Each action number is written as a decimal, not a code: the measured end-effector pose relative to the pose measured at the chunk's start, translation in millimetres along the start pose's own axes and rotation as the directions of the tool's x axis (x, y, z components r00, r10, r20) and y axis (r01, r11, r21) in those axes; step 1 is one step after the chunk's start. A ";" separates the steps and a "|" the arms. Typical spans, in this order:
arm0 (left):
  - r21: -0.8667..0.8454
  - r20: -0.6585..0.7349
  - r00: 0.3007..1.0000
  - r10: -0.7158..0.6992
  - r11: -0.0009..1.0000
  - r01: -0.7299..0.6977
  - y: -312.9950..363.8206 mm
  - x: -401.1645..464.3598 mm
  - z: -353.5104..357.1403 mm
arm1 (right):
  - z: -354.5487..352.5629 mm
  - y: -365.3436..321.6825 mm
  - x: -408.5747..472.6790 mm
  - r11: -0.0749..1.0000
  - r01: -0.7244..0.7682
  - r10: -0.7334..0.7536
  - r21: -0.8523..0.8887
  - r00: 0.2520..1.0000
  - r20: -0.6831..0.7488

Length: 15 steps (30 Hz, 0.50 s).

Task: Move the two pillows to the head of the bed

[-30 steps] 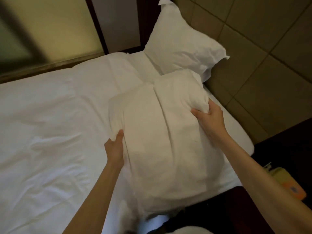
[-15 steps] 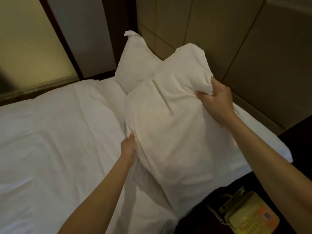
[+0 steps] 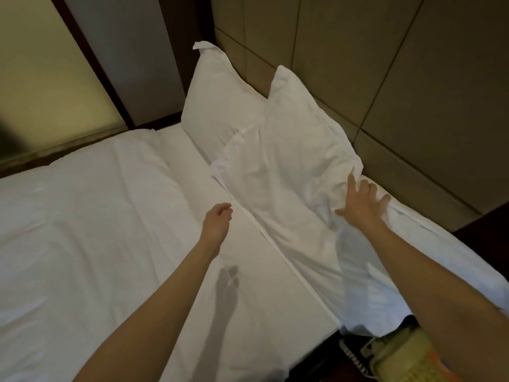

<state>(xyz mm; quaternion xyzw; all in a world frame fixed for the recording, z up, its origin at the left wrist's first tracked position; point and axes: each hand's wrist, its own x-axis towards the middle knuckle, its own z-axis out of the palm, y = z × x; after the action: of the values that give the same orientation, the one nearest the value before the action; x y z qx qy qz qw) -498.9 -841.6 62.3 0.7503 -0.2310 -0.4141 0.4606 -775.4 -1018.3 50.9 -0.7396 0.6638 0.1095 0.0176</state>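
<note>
Two white pillows lean against the padded headboard [image 3: 399, 86] at the head of the bed [image 3: 91, 216]. The far pillow [image 3: 220, 100] stands in the corner. The near pillow [image 3: 289, 161] overlaps its lower edge and slopes down onto the sheet. My right hand [image 3: 360, 205] rests with fingers spread on the near pillow's lower right corner, gripping nothing. My left hand [image 3: 217, 224] hovers over the sheet just left of that pillow, fingers loosely curled and holding nothing.
A cream telephone [image 3: 399, 359] sits on the dark bedside table at the bottom right. A frosted glass panel [image 3: 46, 78] and dark frame line the far side of the bed. White bedding covers the mattress to the left.
Both hands have let go of the near pillow, which now leans on the headboard beside the far one. My left hand has drawn back from it.
</note>
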 end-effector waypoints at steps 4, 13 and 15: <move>-0.023 -0.015 1.000 -0.014 1.000 0.014 -4.2 -2.8 -6.0 | 2.2 8.0 -8.9 0.997 -0.036 0.040 0.068 0.998 -0.055; -0.024 0.037 0.999 0.033 0.999 -0.032 3.3 -4.6 -24.2 | -85.6 13.6 -21.8 0.989 0.104 -0.061 0.106 0.935 -0.350; -0.020 0.060 0.997 0.056 0.998 -0.055 5.9 -4.5 -25.2 | -87.5 12.1 -28.6 0.998 0.058 -0.037 0.040 0.915 -0.402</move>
<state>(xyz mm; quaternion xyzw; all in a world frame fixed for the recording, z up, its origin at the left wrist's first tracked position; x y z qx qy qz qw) -480.2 -828.5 75.2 0.7267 -0.2617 -0.4257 0.4715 -777.9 -1006.8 143.0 -0.7616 0.6377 -0.0618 -0.0972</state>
